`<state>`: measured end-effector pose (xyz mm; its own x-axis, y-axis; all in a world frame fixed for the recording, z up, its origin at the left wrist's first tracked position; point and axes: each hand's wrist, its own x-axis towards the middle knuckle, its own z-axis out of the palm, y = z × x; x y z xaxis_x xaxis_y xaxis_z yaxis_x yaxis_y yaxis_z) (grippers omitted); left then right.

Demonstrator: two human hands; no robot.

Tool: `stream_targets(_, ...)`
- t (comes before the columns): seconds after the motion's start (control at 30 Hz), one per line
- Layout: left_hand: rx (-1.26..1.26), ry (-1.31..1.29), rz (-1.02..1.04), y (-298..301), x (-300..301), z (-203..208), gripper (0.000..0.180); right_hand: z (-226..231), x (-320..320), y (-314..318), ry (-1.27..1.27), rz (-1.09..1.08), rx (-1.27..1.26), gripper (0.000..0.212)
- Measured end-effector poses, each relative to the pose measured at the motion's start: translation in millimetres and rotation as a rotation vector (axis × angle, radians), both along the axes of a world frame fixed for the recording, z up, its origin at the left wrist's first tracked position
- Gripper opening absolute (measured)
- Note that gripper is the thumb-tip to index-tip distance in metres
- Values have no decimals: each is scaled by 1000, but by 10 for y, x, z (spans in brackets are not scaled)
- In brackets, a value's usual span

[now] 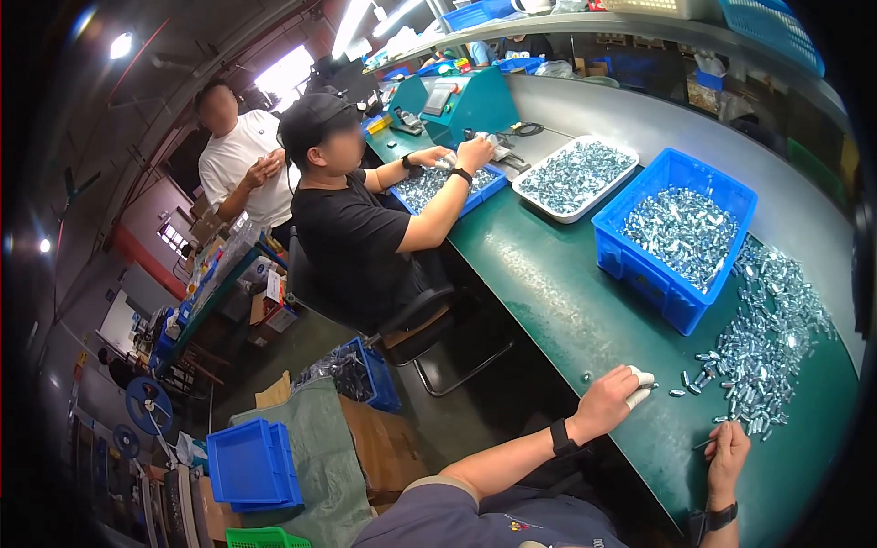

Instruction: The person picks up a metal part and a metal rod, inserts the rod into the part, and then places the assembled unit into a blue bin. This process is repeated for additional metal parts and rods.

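My left hand (614, 400), with white covers on its fingertips, is over the near edge of the green tabletop (539, 315). Its thumb and forefinger pinch a small metal part (654, 385), only partly seen. Further right, my right hand (728, 449) is closed with its fingertips together; a thin dark rod-like tool (702, 445) sticks out of its left side. Just beyond both hands spreads a loose heap of small shiny silver-blue metal cylinders (767, 342). A few stray cylinders (694, 382) lie between the heap and my left hand.
A deep blue bin (630, 259) full of the same parts stands behind the heap. Left of it is a white tray (559, 216) of parts. A co-worker in black (343, 228) handles parts over a blue tray (472, 203). Stacked blue crates (247, 464) are at lower left.
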<state>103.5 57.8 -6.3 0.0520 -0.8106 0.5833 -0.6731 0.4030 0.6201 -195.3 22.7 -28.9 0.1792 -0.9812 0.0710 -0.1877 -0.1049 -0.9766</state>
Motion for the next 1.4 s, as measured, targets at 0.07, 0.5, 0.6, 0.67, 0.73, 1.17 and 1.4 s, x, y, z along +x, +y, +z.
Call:
stream_targets(0.07,1,-1,5,-3,1,-6,22,-9,12,-10,-2,-2,-5,42)
stream_targets(0.5,-13,-5,18,-20,-27,0,23,75,8,-52,-220,9,173,50)
stream_targets(0.6,-2,-23,16,-30,-59,-15,23,459,225,-65,-395,95,242,53)
stream_targets(0.67,-1,-19,13,0,-37,-19,22,880,586,-18,-461,220,232,55)
stream_targets(0.73,-15,-13,46,49,55,-28,21,1385,995,85,-552,587,122,57)
stream_targets(1.17,-9,6,31,-23,-27,-39,20,2245,1702,399,-1245,1649,-44,42)
stream_targets(1.4,-16,-50,38,-19,-41,-65,24,2323,1460,611,-1302,1526,105,45)
